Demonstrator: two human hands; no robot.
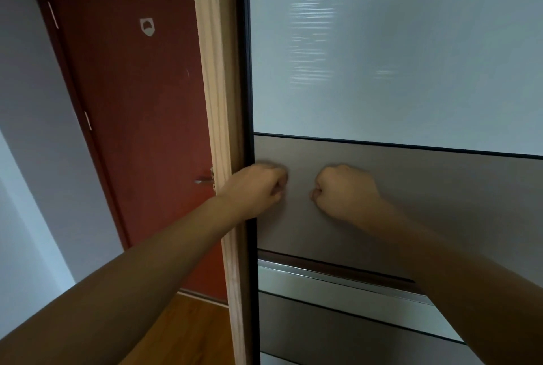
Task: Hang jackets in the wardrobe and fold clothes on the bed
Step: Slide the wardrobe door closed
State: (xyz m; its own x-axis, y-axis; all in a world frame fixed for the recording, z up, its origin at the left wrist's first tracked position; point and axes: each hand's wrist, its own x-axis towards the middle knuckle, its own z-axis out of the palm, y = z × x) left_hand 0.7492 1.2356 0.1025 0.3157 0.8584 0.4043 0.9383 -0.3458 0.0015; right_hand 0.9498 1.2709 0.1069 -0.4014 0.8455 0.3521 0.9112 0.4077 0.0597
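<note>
We judge the wardrobe sliding door [382, 70], filling the view from 12 to 4 o'clock, heavy, stiff and slick-faced, so with our left grip [258, 185] and right grip [343, 191] both fisted, holding nothing, against its grey panel [455, 206], the dark edge frame [245, 100] at 9 o'clock offers better purchase.

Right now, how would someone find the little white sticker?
Look left of the wardrobe's sliding door to the dark red door. High on it, well above the metal handle, sits a small white sticker. Unlike the thin pale hinges at the door's edge, it is shield-shaped.
</note>
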